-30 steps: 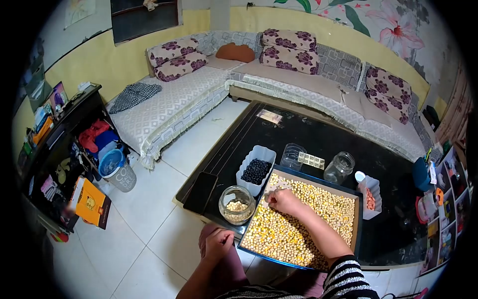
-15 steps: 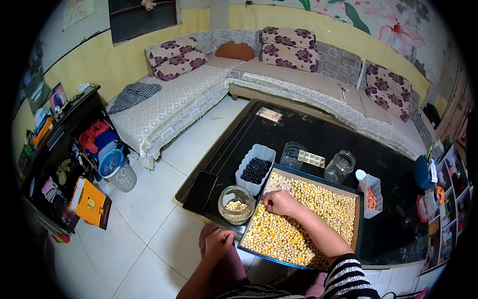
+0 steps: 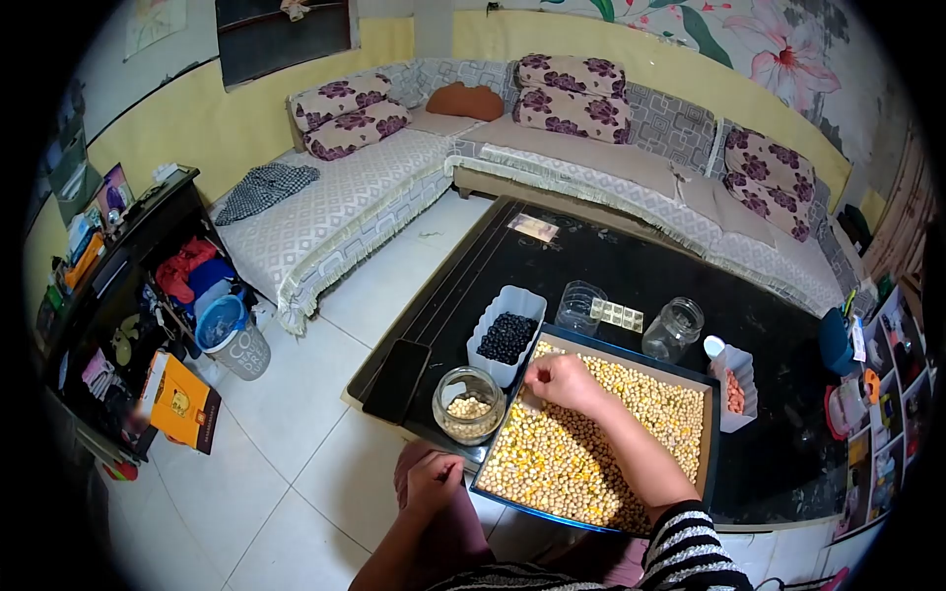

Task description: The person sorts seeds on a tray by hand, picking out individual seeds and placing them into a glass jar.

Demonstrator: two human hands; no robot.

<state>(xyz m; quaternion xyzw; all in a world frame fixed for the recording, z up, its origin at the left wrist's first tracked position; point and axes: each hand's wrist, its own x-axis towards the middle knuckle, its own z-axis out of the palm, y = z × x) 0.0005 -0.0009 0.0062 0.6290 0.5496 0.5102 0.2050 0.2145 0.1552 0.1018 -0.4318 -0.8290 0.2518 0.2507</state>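
Shifted slightly toward the far edge of the shallow box, the right hand is held at the pale and yellow grains inside it, fingers curled downward; whether any grain is pinched cannot be told. Unmoved, the left hand is rested on the thigh, loosely curled and well apart from the right; whether anything is held there is hidden. Grains appear to be being picked over by fingertip, with pale ones lying in the glass jar just beside the box. A light, precise pinch seems called for next.
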